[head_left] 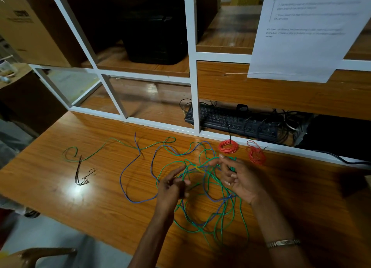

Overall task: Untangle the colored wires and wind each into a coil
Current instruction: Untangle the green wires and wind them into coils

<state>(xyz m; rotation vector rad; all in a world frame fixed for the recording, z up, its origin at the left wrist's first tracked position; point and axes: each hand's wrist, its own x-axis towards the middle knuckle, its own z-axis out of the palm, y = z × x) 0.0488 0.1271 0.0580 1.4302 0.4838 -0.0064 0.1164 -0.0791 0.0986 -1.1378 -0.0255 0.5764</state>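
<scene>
A loose tangle of green wire (208, 229) and blue wire (128, 195) sprawls over the wooden table (60, 187). My left hand (172, 187) pinches green strands at the middle of the tangle. Just right of it, my right hand (241, 179) is raised with its fingers around a bunch of green wire. Strands run taut between the two hands, with a small yellow spot (197, 169) on them. One green strand (90, 155) trails far to the left. Two red coils (228, 146) (256, 153) lie wound at the back of the table.
A few thin dark wire pieces (81, 175) lie at the left of the table. Behind a white frame (192, 71) sit a black keyboard (230, 121) and dark cables (285, 123). A printed paper sheet (305, 30) hangs at upper right. A chair arm (40, 253) shows lower left.
</scene>
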